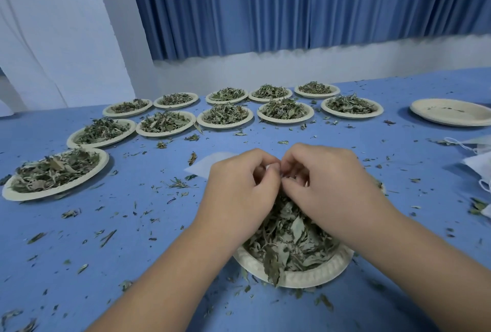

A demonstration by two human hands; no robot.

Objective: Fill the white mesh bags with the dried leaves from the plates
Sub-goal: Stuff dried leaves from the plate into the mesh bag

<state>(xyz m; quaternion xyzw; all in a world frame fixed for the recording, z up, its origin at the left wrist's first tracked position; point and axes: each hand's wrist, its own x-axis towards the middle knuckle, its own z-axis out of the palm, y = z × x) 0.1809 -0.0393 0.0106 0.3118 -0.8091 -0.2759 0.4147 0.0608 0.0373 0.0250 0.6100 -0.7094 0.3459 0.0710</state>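
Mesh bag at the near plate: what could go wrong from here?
1. The left hand and right hand both seem to pinch the white mesh bag at its mouth, which is mostly hidden. If it is not opened wide, leaves may miss it.
2. The near plate is heaped with dried leaves, some overhanging its rim. Scooping may spill more onto the table, already littered with bits.

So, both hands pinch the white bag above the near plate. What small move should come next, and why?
Probably ease the left hand and right hand apart to open the white bag. Both seem to pinch its edge at one spot, it looks flat and empty, and the leaves lie heaped on the plate below.
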